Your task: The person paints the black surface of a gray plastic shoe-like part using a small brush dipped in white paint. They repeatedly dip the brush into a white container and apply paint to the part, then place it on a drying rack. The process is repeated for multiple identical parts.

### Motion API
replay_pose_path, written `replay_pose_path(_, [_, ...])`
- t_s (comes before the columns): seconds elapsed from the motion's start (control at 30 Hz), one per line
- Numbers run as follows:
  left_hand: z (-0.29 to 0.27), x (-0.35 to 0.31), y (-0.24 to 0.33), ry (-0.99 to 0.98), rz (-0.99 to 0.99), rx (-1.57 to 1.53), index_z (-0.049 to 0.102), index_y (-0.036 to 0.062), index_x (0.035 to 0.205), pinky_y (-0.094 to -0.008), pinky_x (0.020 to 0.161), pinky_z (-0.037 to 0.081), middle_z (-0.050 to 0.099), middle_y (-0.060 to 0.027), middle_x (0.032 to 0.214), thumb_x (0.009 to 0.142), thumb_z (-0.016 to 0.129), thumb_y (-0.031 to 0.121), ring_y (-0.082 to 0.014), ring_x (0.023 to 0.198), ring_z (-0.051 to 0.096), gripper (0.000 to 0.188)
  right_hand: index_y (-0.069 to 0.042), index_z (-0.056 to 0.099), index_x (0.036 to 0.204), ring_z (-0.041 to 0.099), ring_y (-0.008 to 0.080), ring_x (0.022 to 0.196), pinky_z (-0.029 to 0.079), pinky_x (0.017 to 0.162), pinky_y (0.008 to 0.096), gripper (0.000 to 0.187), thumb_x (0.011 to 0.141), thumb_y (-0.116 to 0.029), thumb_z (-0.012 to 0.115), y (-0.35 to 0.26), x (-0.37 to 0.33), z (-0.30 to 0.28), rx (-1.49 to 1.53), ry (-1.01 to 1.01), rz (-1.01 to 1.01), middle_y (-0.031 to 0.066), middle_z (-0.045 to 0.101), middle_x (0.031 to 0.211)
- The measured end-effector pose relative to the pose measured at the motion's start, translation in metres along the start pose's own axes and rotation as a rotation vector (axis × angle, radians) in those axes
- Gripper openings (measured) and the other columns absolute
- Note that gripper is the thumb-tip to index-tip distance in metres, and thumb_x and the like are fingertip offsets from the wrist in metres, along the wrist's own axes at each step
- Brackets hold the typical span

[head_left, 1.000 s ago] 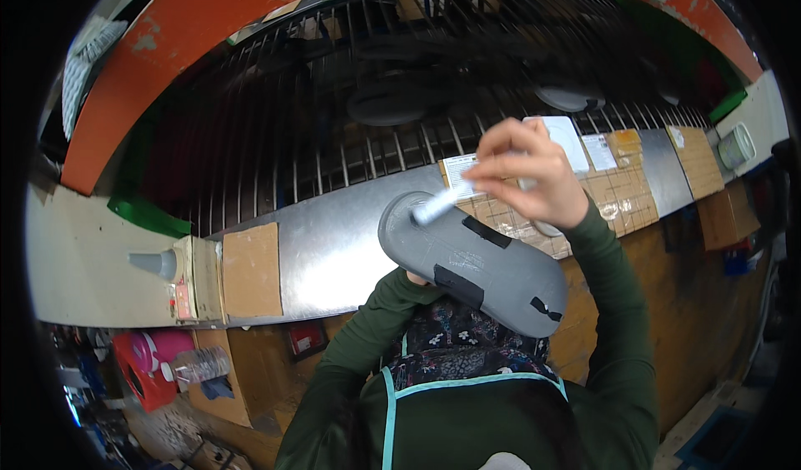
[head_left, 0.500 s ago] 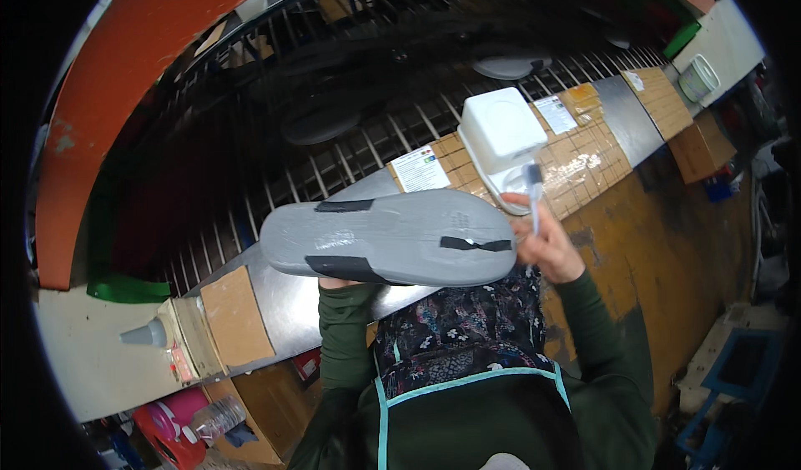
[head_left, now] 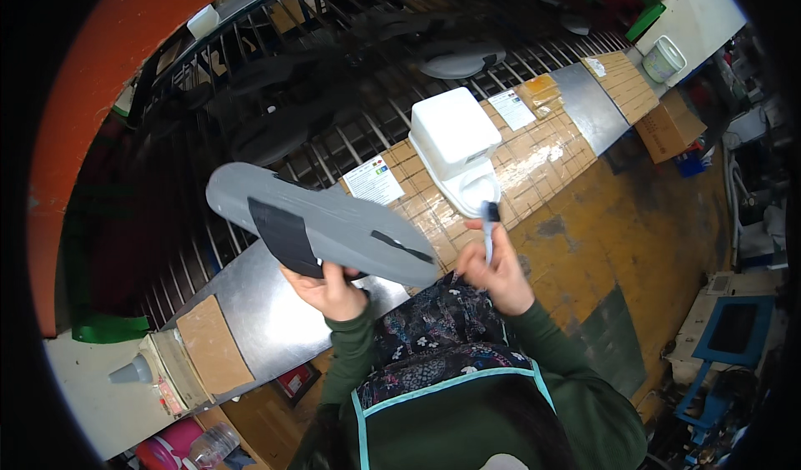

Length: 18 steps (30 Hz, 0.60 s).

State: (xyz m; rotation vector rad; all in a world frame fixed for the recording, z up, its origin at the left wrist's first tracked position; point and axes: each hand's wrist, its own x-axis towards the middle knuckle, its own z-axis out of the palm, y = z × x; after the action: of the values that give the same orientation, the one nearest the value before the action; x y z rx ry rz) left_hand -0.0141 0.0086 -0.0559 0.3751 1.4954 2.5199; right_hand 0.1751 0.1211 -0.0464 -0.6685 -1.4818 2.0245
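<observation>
A grey shoe sole (head_left: 350, 220) with black patches is tilted in my left hand (head_left: 329, 293); my fingers grip its near edge and the thumb shows against its side. A wet-looking sheen lies on part of its face. My right hand (head_left: 503, 276) pinches the pale handle of a small brush (head_left: 489, 235), its dark bristles pointing up. The brush is apart from the sole, close to the round cup at the foot of a white container (head_left: 455, 128).
Behind the metal ledge (head_left: 284, 303) runs a rack of metal bars (head_left: 317, 157) bearing several dark and grey soles. Cardboard (head_left: 551, 161) covers part of the ledge. A pale tub (head_left: 663, 60) stands far right; a grey cone (head_left: 132, 370) sits at the left.
The sole has gone from nearly level to tilted, and more of my left hand shows. My right hand and brush have drawn nearer the container's cup; the whole view has shifted.
</observation>
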Motion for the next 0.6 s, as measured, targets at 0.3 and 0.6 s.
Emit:
replay_pose_path(0.3, [-0.039,0.031,0.036,-0.203,-0.026,0.064,0.050,-0.0039,0.125,-0.0302,0.083,0.052,0.066,-0.0101,0.105,0.081,0.059,-0.002,-0.0156,0.089,0.065,0.045,-0.015,0.065,0.089,0.051,0.0189,0.069,0.029,0.072,0.0363,0.005,0.088,-0.020,0.067,-0.012,0.028,-0.097,-1.624,0.402,-0.495,0.0000,0.054,0.076])
replay_pose_path(0.6, [-0.067,0.027,0.042,-0.228,-0.209,0.072,0.053,-0.0049,0.125,-0.0274,0.083,0.050,0.066,-0.0104,0.108,0.079,0.060,0.012,-0.0155,0.089,0.064,0.049,-0.016,0.066,0.088,0.053,0.0204,0.071,0.029,0.072,0.0379,0.004,0.086,-0.018,0.068,-0.013,0.043,-0.099,-1.796,0.292,-0.625,0.0020,0.054,0.077])
